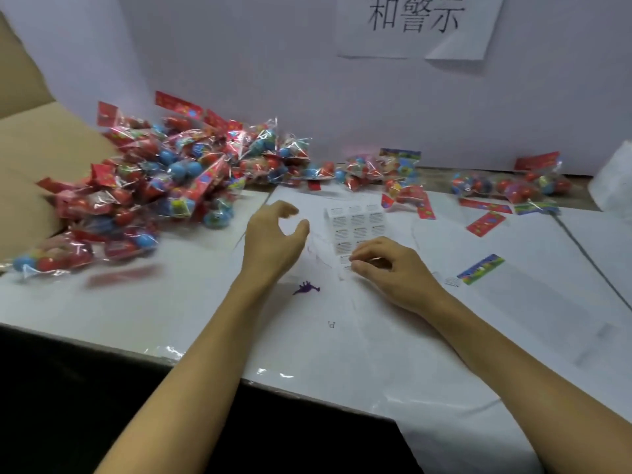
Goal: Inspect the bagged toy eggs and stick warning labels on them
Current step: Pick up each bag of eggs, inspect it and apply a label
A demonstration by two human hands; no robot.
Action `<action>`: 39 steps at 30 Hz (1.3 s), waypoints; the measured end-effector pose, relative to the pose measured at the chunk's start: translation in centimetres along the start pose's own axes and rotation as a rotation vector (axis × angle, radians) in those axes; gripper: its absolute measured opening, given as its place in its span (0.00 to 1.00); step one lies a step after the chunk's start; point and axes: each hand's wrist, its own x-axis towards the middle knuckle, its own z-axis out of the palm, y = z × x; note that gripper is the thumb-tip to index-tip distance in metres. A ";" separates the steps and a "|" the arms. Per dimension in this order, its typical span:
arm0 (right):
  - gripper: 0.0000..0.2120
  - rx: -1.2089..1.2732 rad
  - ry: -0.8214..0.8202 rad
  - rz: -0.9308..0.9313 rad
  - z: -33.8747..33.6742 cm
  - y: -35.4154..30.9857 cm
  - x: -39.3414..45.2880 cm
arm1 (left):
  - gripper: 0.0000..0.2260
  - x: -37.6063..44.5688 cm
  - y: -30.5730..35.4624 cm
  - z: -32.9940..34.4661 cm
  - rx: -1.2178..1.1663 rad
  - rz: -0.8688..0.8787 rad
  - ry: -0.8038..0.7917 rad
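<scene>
The label sheet (357,230), a white glossy page printed with a grid of small grey-text warning stickers, lies flat on the table directly under and just beyond the right hand (390,268). That hand's fingertips (355,263) are curled down onto the sheet's near edge, pinching at one sticker there; how far the sticker is lifted is too blurred to tell. The left hand (270,241) hovers just left of the sheet, its fingers loosely curved in a C shape and holding nothing.

Farther left of that hand, the big pile of bagged toy eggs (171,186) spills out of a brown cardboard box (41,155): crinkly clear plastic bags, red printed header cards, smooth round eggs in red and blue. Beyond the sheet, past the fingertips of both hands, a smaller cluster of bags (379,176) lies at the table's back edge, and a further group of bags (513,188) sits well to the right of the right hand.

Near the left wrist rests a small purple toy dinosaur (306,288). To the right of the right hand lies a flat empty bag (480,269) with a colourful header card. The table (171,309) is covered in white sheeting with a shiny film. A white paper sign (415,23) with large black characters hangs on the wall behind.
</scene>
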 end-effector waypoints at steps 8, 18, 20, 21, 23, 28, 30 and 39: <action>0.03 0.070 0.013 0.019 -0.2 0.2 -0.2 | 0.25 3.2 -6.4 -2.9 0.436 -0.216 0.179; 0.03 0.072 0.022 0.029 -0.3 -0.4 -0.6 | 0.15 2.3 -7.6 -4.8 0.422 -0.315 0.437; 0.03 0.068 0.024 0.036 -0.4 -0.5 -0.6 | 0.12 2.2 -7.1 -4.6 0.383 -0.287 0.453; 0.03 0.063 0.023 0.036 -0.4 -0.4 -0.6 | 0.11 2.1 -6.7 -4.6 0.376 -0.271 0.486; 0.03 0.067 0.028 0.040 -0.4 -0.5 -0.7 | 0.08 1.9 -5.8 -4.4 0.394 -0.117 0.585; 0.02 0.198 0.196 0.048 -0.6 -0.6 -0.6 | 0.10 0.7 -2.1 -2.2 -0.070 0.567 0.472; 0.11 0.259 0.253 0.018 -0.8 -0.8 -0.8 | 0.12 -0.3 -0.1 -1.2 -0.342 0.506 0.358; 0.16 0.460 0.195 0.017 -1.1 -1.9 -1.3 | 0.31 -2.8 3.5 2.1 -0.436 0.139 -0.339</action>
